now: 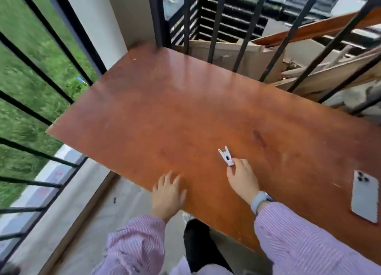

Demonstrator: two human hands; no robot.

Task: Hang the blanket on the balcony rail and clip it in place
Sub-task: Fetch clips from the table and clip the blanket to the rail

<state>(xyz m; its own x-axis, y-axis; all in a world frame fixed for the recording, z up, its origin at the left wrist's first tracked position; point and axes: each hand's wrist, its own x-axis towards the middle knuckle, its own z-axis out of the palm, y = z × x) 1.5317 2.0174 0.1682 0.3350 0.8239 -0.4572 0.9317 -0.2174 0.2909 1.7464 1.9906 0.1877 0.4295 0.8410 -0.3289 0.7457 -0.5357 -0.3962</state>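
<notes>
A white clothes peg (225,156) lies on the brown wooden table (165,101), its jaws pointing away from me. My right hand (242,178) pinches the near end of the peg with its fingertips. My left hand (169,192) rests flat with fingers spread on the table's near edge. No blanket is in view. Black balcony rail bars (31,110) run along the left side, with more bars (243,33) behind the table.
A phone (366,196) lies face down at the table's right edge. Cardboard and wooden planks (309,68) are piled beyond the far bars. A white pillar (97,23) stands at the far left corner. Grass lies below on the left.
</notes>
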